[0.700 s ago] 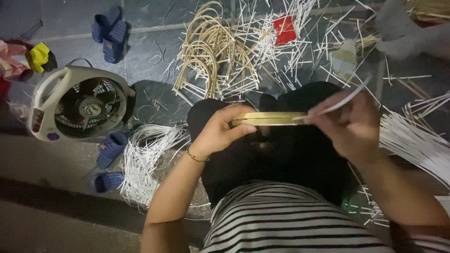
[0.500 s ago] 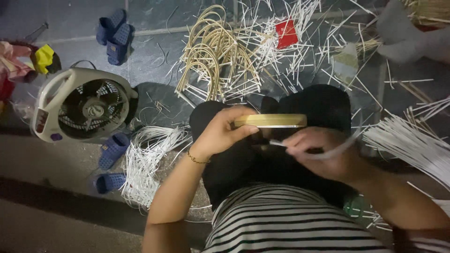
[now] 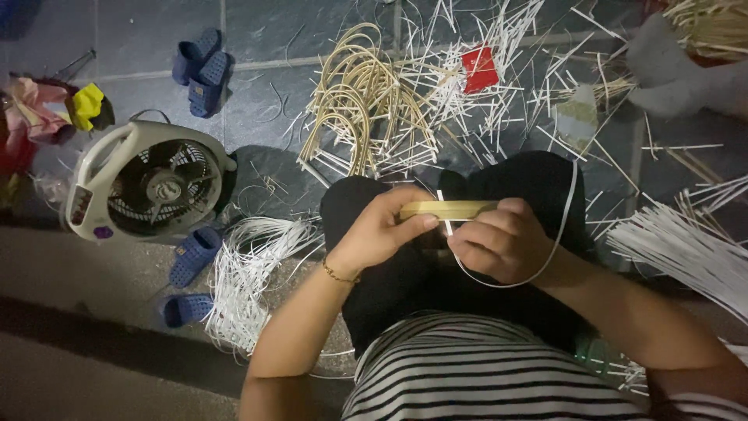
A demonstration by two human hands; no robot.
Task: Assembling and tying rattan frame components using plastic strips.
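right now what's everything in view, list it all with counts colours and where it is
bent cane strip: one, pale yellow, held level between both hands over the lap
thin white strip: one, white, loops from the right hand up past the knee
fan: one, white with dark grille, lying on the floor at left
slippers: four, blue, two at upper left, two below the fan
curved cane bundle: one pile, tan, floor at top centre
loose white strips: many, white, heaps at lower left, right edge and scattered at top
red piece: one, red, among the scattered strips at top
left hand: pinching the cane strip's left end
right hand: gripping its right end and the white strip
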